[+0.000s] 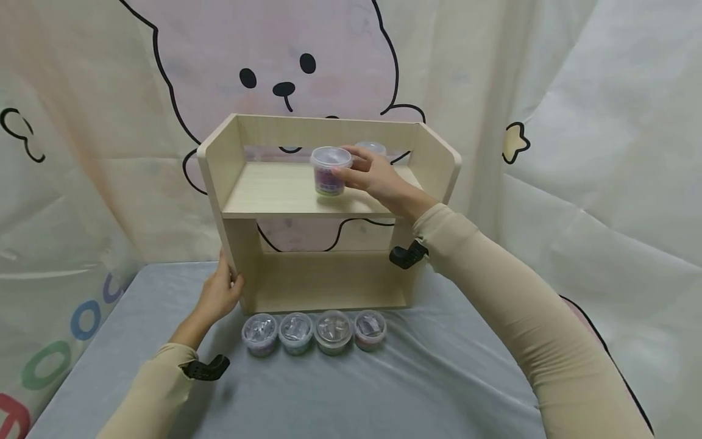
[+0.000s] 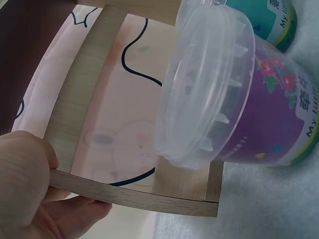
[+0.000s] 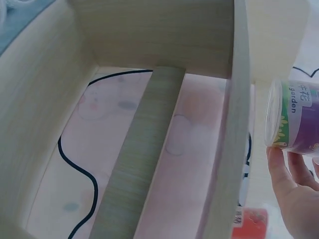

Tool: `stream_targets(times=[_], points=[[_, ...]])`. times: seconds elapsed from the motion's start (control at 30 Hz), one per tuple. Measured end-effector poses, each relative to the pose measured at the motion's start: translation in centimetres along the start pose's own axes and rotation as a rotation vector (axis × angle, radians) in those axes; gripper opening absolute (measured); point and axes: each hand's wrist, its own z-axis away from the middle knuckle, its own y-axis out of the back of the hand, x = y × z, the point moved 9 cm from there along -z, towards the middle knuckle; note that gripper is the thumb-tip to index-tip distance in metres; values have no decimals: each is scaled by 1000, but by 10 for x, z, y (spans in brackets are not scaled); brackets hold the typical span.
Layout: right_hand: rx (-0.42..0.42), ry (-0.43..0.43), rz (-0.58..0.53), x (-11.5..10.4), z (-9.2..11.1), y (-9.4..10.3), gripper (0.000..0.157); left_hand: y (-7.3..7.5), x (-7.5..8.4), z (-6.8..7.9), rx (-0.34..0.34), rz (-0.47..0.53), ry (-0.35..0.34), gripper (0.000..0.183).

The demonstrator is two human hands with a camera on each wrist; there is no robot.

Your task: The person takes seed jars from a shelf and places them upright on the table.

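Observation:
My right hand (image 1: 381, 180) holds a purple plastic tub (image 1: 326, 180) with a clear lid over the upper board of a small wooden shelf (image 1: 263, 189). In the right wrist view, my fingers lie along the base and side of this tub (image 3: 304, 117), by its green-edged label. Behind the right hand, a second lidded tub (image 1: 371, 147) stands on the upper board, partly hidden; a red tub (image 3: 251, 224) shows there in the right wrist view. Lower down, my left hand (image 1: 216, 296) grips the edge of the shelf's left side panel, thumb on one face and fingers on the other (image 2: 75, 211).
Several lidded tubs (image 1: 296, 332) stand in a row on the blue-grey cloth (image 1: 329, 396) before the shelf's lower board (image 1: 329, 280). One with a purple label (image 2: 279, 109) looms large in the left wrist view. A curtain (image 1: 603, 183) with cartoon drawings hangs behind.

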Motion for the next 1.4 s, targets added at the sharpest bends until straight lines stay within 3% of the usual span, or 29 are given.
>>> stream_targets(times=[0.37, 0.57, 0.67, 0.93, 1.1, 1.4], points=[[-45, 99, 30, -15, 38, 2, 59, -1, -2, -2, -18, 3, 15, 69], [-103, 143, 55, -16, 66, 5, 67, -2, -3, -2, -32, 13, 36, 69], [-120, 125, 66, -8, 77, 10, 70, -3, -3, -1, -34, 21, 36, 69], [-115, 43, 108, 13, 98, 22, 60, -4, -3, 1, -23, 36, 27, 69], [-102, 47, 114, 25, 112, 23, 59, -3, -4, 3, -9, 35, 26, 69], [-124, 82, 30, 60, 134, 23, 60, -5, -5, 2, -24, 46, 38, 69]])
